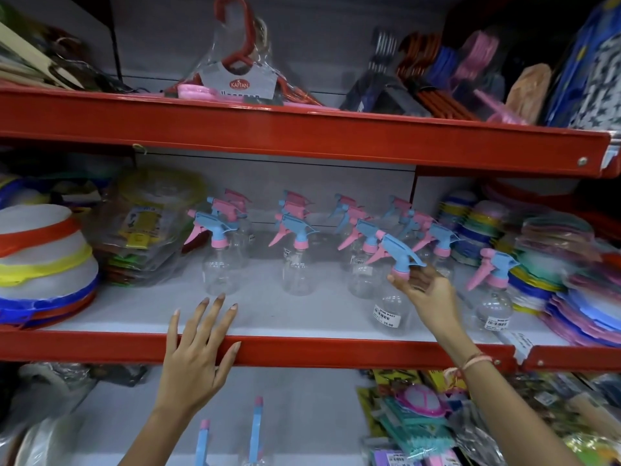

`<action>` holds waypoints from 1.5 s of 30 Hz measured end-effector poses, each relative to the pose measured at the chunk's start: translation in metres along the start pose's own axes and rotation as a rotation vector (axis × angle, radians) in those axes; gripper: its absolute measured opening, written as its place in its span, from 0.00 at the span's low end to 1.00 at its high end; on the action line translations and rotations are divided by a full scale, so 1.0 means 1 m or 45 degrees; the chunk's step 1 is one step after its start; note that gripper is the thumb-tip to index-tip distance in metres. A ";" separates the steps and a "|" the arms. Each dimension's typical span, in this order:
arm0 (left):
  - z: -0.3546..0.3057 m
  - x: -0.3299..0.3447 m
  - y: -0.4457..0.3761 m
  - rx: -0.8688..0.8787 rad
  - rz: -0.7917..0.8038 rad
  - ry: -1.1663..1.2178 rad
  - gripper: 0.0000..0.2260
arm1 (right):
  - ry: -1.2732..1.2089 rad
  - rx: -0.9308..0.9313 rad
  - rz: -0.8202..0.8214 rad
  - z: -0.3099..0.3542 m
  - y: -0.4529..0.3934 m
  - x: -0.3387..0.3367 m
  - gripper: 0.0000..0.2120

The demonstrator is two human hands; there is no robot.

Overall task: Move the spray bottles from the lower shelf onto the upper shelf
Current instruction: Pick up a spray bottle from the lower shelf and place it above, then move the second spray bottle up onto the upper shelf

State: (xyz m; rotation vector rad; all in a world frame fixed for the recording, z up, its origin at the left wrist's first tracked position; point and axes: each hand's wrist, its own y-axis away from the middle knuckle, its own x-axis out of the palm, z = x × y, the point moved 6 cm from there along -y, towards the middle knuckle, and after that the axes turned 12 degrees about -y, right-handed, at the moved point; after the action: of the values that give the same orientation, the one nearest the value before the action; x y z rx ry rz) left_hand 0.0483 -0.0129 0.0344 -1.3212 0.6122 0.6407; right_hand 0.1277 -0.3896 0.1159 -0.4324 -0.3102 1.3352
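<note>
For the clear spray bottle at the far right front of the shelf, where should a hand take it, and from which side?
Grip the spray bottle at its pink collar under the blue trigger head, coming from the front: it stands upright, its trigger points left, and stacked plates crowd its right.

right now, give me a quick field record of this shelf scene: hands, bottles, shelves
left hand: open, palm down on the red front edge of the middle shelf
right hand: gripping the neck of a tilted clear spray bottle with a blue head and pink trigger
bottles in rows: several more clear spray bottles upright on the same shelf
lone bottle: one near the front, right of the held one
shelf above: hangers in a pack
shelf below: two blue and pink spray heads
</note>
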 end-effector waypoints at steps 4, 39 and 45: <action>0.000 0.001 0.000 -0.007 -0.006 -0.001 0.27 | 0.329 -0.023 -0.122 -0.005 0.021 0.005 0.41; 0.002 -0.001 0.004 0.049 -0.103 -0.063 0.26 | 0.424 -0.529 -0.372 0.011 0.139 0.049 0.22; 0.004 0.003 0.005 0.098 -0.114 -0.029 0.25 | 0.288 -0.227 -0.038 -0.043 0.201 0.124 0.17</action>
State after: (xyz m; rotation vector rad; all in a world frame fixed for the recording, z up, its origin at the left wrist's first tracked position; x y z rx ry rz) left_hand 0.0469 -0.0082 0.0293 -1.2606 0.5511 0.5530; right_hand 0.0000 -0.2388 -0.0203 -0.7197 -0.2469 1.2205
